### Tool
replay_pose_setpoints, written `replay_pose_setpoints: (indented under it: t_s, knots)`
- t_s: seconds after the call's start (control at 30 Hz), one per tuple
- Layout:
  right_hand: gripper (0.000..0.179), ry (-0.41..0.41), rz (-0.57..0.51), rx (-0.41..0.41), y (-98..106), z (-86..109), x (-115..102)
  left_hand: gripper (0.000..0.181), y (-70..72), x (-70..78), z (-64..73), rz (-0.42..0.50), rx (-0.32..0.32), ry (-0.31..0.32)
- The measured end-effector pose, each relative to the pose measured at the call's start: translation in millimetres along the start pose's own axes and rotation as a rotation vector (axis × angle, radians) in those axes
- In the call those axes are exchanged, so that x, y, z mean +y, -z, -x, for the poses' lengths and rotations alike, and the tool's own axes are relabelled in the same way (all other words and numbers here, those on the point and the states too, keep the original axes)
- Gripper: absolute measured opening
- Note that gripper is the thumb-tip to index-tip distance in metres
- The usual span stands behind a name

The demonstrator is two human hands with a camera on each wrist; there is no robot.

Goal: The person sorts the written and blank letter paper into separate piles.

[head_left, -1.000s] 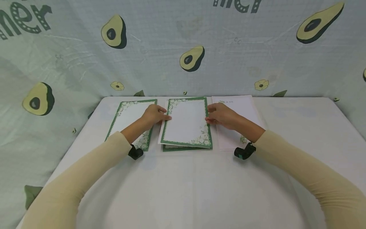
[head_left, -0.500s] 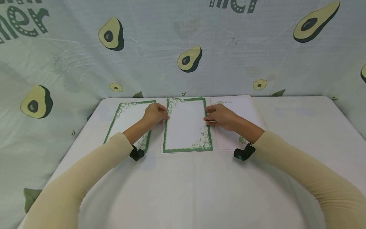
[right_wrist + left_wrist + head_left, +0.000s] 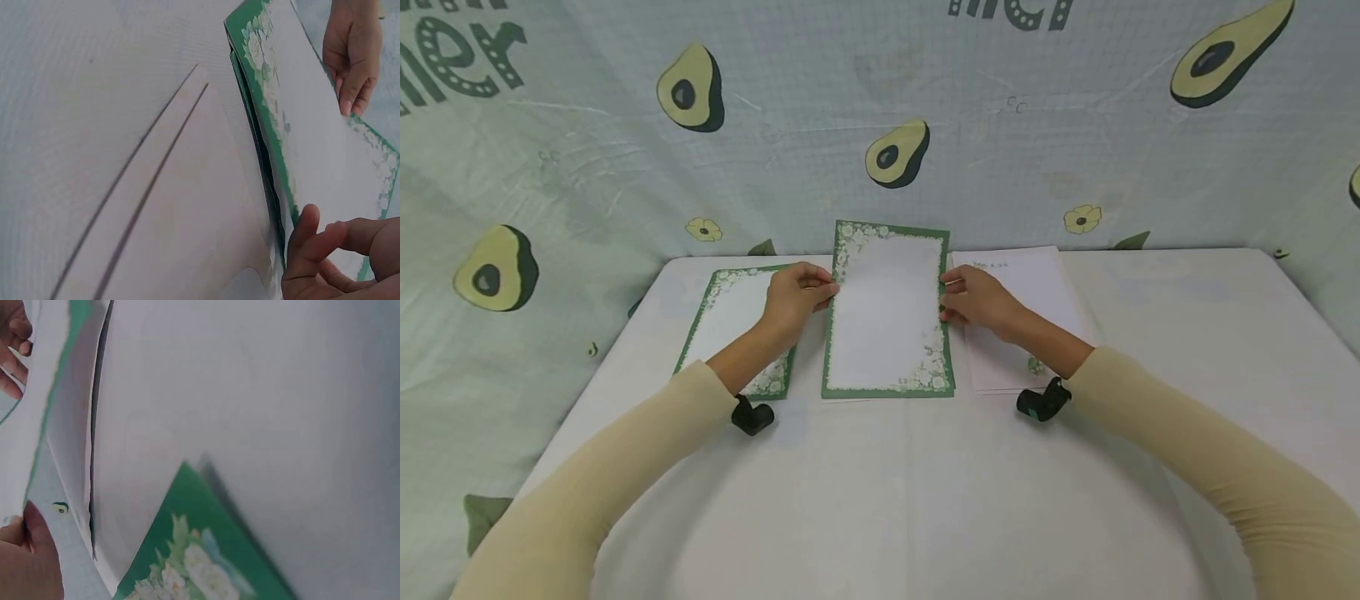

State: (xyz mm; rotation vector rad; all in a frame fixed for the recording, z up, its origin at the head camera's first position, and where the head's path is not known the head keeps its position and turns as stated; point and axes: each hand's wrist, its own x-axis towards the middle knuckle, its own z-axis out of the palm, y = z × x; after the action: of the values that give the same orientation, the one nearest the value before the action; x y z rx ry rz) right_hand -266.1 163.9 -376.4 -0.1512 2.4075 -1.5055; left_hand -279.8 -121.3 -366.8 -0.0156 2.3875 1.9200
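On either side of one raised, green-bordered floral sheet (image 3: 887, 321), the left hand (image 3: 792, 298) and right hand (image 3: 985, 300) pinch its edges; left of it lies one matching sheet (image 3: 735, 304), right, two pinkish sheets (image 3: 1039, 282).

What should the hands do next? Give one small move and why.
Probably lower the far end of the middle green-bordered sheet, lining it up over the green layer beneath. The left hand and right hand hold its opposite sides, it is tilted, and the right wrist view shows that layer offset.

Soft, even light; faint shadows.
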Motion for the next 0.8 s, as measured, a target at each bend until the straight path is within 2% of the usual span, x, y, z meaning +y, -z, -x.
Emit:
replay_pose_setpoints:
  t_s: [0.1, 0.2, 0.3, 0.4, 0.47, 0.53, 0.6, 0.67, 0.8]
  knots:
    - [0.038, 0.068, 0.011, 0.071, 1, 2.0, 0, 0.021, 2.5, -3.2, 1.5, 0.117, 0.035, 0.005]
    - [0.037, 0.133, -0.05, 0.147, 2, 3.7, 0, 0.023, 3.4, -0.8, 5.7, 0.241, 0.063, 0.038]
    - [0.037, 0.162, -0.188, 0.193, 2, 4.7, -2, 0.027, 2.6, 3.2, 9.6, 0.376, 0.065, 0.076]
    - [0.037, 0.149, -0.339, 0.22, 2, 4.5, -4, 0.033, 1.7, 4.9, 11.5, 0.478, 0.017, 0.128]
    - [0.035, 0.148, -0.404, 0.232, 2, 3.6, -5, 0.038, 1.3, 4.0, 11.4, 0.489, -0.028, 0.166]
    - [0.034, 0.153, -0.426, 0.247, 2, 2.6, -5, 0.042, 1.2, 2.8, 11.7, 0.452, -0.076, 0.199]
    - [0.034, 0.163, -0.433, 0.254, 2, 2.0, -5, 0.044, 0.8, 1.4, 12.0, 0.41, -0.097, 0.218]
    - [0.034, 0.169, -0.436, 0.256, 2, 1.5, -5, 0.044, 0.3, 0.1, 12.4, 0.393, -0.095, 0.232]
    - [0.034, 0.163, -0.443, 0.252, 1, 2.6, -6, 0.041, -0.3, -2.5, 12.8, 0.421, -0.055, 0.246]
